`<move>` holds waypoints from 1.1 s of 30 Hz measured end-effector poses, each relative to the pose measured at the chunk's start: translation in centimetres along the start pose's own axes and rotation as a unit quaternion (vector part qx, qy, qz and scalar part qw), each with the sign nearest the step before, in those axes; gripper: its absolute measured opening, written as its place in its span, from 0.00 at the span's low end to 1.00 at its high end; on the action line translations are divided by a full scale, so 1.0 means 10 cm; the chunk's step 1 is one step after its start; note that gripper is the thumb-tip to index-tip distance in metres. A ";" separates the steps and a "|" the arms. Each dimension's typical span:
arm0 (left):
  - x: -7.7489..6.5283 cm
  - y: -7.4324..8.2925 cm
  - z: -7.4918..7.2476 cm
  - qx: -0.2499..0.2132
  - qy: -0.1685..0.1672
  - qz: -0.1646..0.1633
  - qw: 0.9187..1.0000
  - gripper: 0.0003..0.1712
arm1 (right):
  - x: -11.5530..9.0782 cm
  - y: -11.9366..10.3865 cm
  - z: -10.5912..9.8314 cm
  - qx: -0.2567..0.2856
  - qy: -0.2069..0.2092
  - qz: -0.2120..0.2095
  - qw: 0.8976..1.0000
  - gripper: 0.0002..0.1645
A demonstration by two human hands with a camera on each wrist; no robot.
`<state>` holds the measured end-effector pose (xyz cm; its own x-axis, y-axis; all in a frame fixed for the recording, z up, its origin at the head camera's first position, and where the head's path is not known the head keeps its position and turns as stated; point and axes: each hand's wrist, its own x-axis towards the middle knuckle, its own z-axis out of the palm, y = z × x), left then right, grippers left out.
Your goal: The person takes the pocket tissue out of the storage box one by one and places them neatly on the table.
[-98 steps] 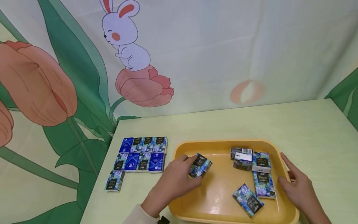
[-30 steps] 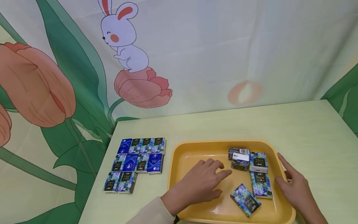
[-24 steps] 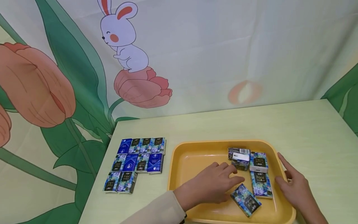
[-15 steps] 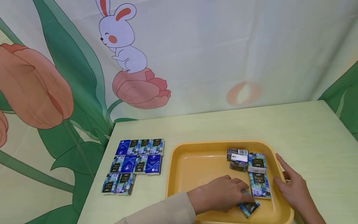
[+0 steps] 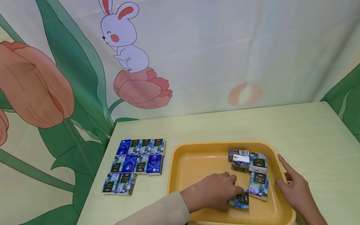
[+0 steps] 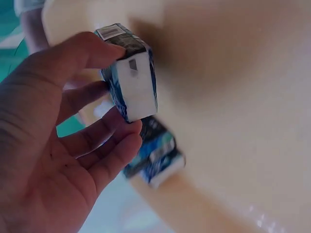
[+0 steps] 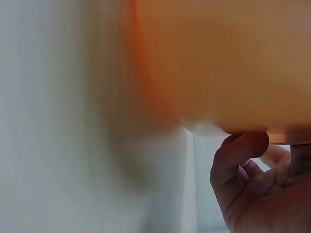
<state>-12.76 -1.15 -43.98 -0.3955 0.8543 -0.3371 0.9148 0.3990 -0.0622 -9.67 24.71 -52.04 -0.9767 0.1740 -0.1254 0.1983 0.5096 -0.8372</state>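
Note:
My left hand (image 5: 215, 192) pinches a flat pocket tissue pack (image 5: 240, 200) with a blue floral and black wrapper, low over the yellow tray (image 5: 197, 168). In the left wrist view, thumb and fingertips press opposite edges of this tissue pack (image 6: 136, 85), its white side facing the camera. At the tray's right side, my right hand (image 5: 295, 184) holds the rim, thumb on it and index finger stretched along it. The right wrist view shows curled fingers (image 7: 243, 150) against the underside of the tray's edge. Just right of the held pack lies another floral tissue pack (image 5: 259, 186).
More tissue packs (image 5: 240, 163) sit in the tray's upper right, some on edge. On the table (image 5: 219, 125) left of the tray, several blue and floral packs (image 5: 140, 164) lie in rows, two in the front row. A printed curtain (image 5: 202, 56) hangs behind.
A floral pack from my left hand now lies in the front row. The hand came back to the tray, took the loose pack and drew it left; the neighbouring pack turned slightly. The right hand stayed.

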 end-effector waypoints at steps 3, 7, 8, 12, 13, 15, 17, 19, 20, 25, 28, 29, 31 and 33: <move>-0.14 -0.07 -0.07 -0.027 0.028 -0.036 0.999 0.31 | 0.00 0.00 0.00 0.002 -0.004 0.006 1.000 0.47; -0.35 -0.15 -0.12 -0.073 0.077 -0.088 0.990 0.31 | -0.01 0.01 -0.01 0.004 -0.010 0.017 1.000 0.48; -0.41 -0.18 -0.12 -0.085 0.088 -0.103 0.987 0.32 | -0.01 0.01 -0.01 0.004 -0.011 0.017 1.000 0.48; -0.64 -0.27 -0.08 -0.137 0.125 -0.164 0.969 0.34 | 0.00 0.01 -0.01 0.002 -0.010 0.014 1.000 0.48; -0.70 -0.29 -0.06 -0.148 0.135 -0.180 0.963 0.34 | 0.01 0.01 -0.01 0.001 -0.010 0.013 1.000 0.48; -0.82 -0.33 0.00 -0.170 0.159 -0.213 0.949 0.35 | 0.01 0.01 -0.01 -0.002 -0.009 0.015 1.000 0.48; -0.95 -0.37 0.08 -0.184 0.184 -0.253 0.932 0.35 | 0.01 0.01 -0.01 -0.002 -0.011 0.018 1.000 0.48; -1.08 -0.41 0.17 -0.190 0.209 -0.296 0.912 0.35 | 0.01 0.01 -0.01 -0.003 -0.012 0.018 1.000 0.48; -1.14 -0.42 0.23 -0.191 0.221 -0.317 0.902 0.35 | 0.01 0.01 -0.01 -0.003 -0.012 0.017 1.000 0.48; -1.46 -0.49 0.50 -0.211 0.243 -0.423 0.847 0.35 | 0.01 0.00 0.00 -0.004 -0.011 0.013 1.000 0.48; -1.63 -0.51 0.63 -0.224 0.230 -0.483 0.815 0.36 | 0.01 -0.01 0.00 -0.004 -0.013 0.021 1.000 0.48; -1.68 -0.51 0.67 -0.223 0.228 -0.500 0.805 0.36 | 0.01 -0.01 0.00 -0.004 -0.014 0.024 1.000 0.48; -1.77 -0.51 0.76 -0.220 0.223 -0.525 0.792 0.37 | 0.01 -0.01 0.00 -0.005 -0.016 0.030 0.999 0.48; -1.84 -0.50 0.85 -0.216 0.216 -0.545 0.781 0.36 | 0.01 -0.01 0.00 -0.004 -0.018 0.033 0.999 0.48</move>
<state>-9.30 -21.71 -45.45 -0.9959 -0.0760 0.0487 -0.0606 0.9626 0.2639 -9.76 24.66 -52.00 -0.9640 0.1769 -0.1987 0.2622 0.5052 -0.8222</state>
